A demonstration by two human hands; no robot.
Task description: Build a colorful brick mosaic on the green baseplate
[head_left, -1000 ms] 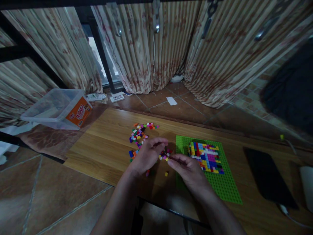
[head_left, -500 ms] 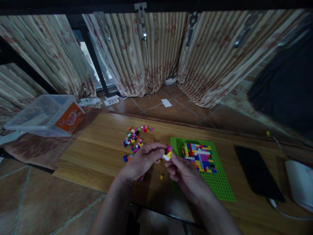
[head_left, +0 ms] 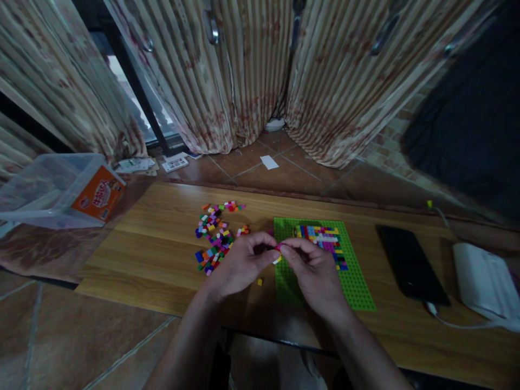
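Between the fingertips of both hands is a small cluster of joined toy bricks (head_left: 278, 260), with white, yellow and magenta parts showing. My left hand (head_left: 246, 262) pinches it from the left, and my right hand (head_left: 314, 271) grips it from the right. Fingers cover much of the cluster. It is held over the left edge of a green studded baseplate (head_left: 357, 292). On that plate sits a multicoloured brick build (head_left: 325, 238), partly hidden behind my right hand. A pile of loose bricks (head_left: 215, 238) lies left of my left hand. One yellow brick (head_left: 260, 281) lies apart, nearer the front edge.
A black phone or tablet (head_left: 410, 265) with a white cable lies right of the baseplate, beside a white device (head_left: 483, 281). A clear plastic bin (head_left: 52, 189) with an orange label stands at far left. Curtains (head_left: 252, 81) hang beyond the wooden table (head_left: 134, 244).
The view has tilted down and shifted a little. My right hand's fingers have moved up over the brick cluster, and both hands now cover more of it.
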